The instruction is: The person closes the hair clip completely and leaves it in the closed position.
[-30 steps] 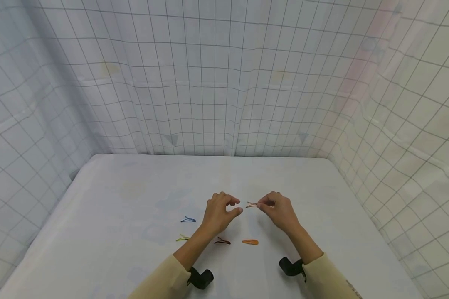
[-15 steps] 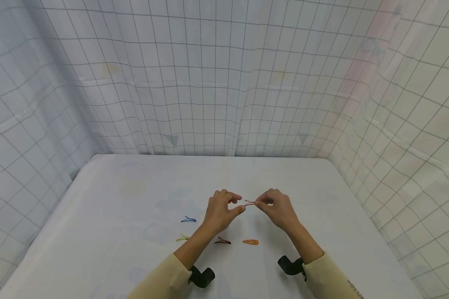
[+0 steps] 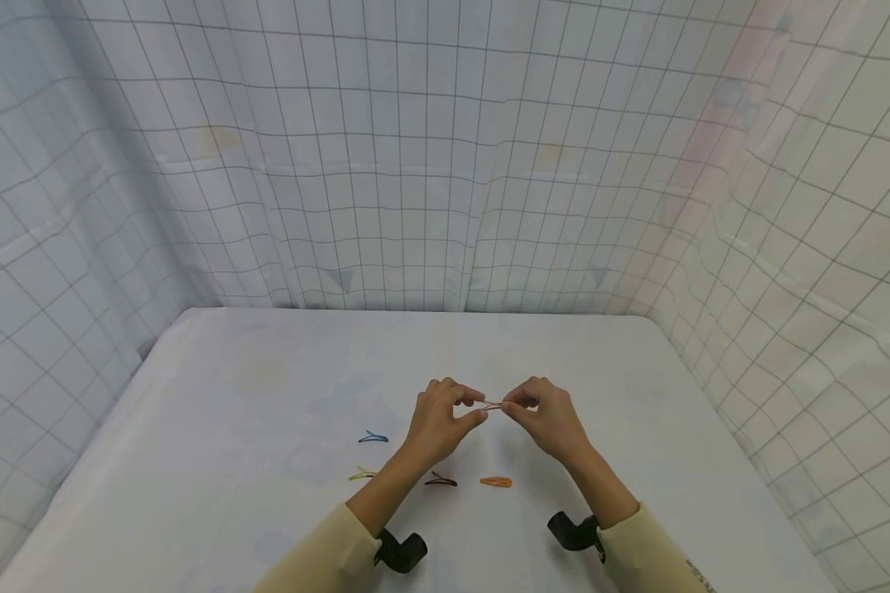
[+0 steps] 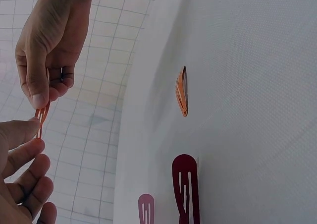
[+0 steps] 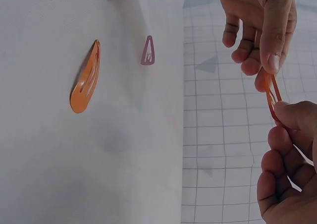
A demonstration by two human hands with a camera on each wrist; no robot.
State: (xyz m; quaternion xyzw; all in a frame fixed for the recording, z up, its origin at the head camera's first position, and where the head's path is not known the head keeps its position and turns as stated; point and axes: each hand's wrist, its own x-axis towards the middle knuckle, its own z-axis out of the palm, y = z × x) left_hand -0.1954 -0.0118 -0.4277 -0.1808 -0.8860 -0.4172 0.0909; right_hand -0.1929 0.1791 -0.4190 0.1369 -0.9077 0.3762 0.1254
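Between the two hands, above the table, is an orange snap hair clip (image 5: pixel 272 96) with its arms sprung apart. My right hand (image 3: pixel 547 416) pinches its wider end between thumb and forefinger. The thumb and forefinger of my left hand (image 3: pixel 439 422) close on the other end from either side. In the right wrist view the left thumb (image 5: pixel 274 55) lies along the clip's tip. A second orange hair clip (image 3: pixel 496 482) lies flat on the table below the hands.
A dark red hair clip (image 3: pixel 441 479) lies beneath the left forearm, with a yellow-green clip (image 3: pixel 362 473) and a blue clip (image 3: pixel 373 436) further left. A mauve clip (image 5: pixel 148 50) shows in the wrist views. A grid-patterned curtain (image 3: pixel 415 165) surrounds the white table (image 3: pixel 267 371).
My right hand has brought the orange hair clip slightly left. The left hand has shifted slightly right, and its thumb and forefinger have met the clip's free end.
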